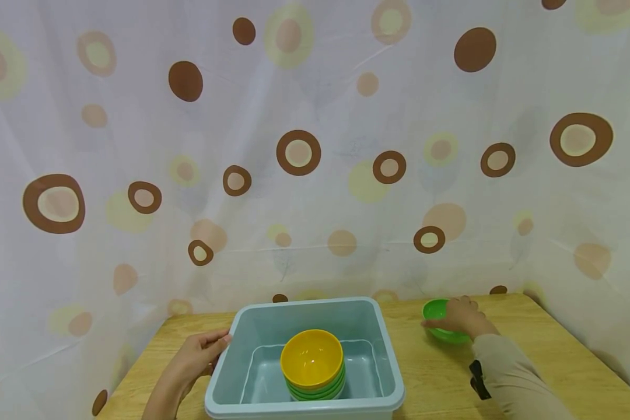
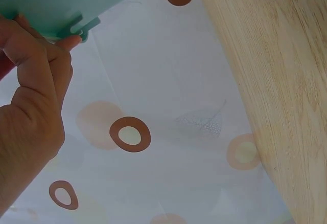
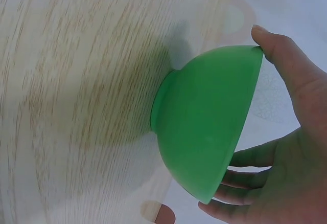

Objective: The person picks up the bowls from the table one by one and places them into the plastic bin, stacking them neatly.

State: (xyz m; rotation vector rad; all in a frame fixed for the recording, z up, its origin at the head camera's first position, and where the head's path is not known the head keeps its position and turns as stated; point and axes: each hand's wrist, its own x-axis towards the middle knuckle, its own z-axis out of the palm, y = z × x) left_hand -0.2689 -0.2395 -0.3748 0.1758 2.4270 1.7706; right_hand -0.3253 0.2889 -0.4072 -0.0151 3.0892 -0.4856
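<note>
A light blue plastic tub (image 1: 304,408) stands on the wooden table, and my left hand (image 1: 196,353) grips its left rim. In the left wrist view the fingers of that hand (image 2: 38,81) curl at the tub's edge (image 2: 84,6). Inside the tub sits a stack of bowls, a yellow bowl (image 1: 312,359) on top and several green bowls (image 1: 320,392) beneath. To the right of the tub, my right hand (image 1: 464,317) holds a green bowl (image 3: 209,116) across its rim, thumb on one side and fingers on the other. The bowl's base is close over the table.
The wooden table (image 1: 425,385) runs back to a white curtain (image 1: 325,204) with brown and beige circles. More of the curtain hangs along the left and right sides. A black band (image 1: 479,380) shows at the right sleeve (image 1: 514,379).
</note>
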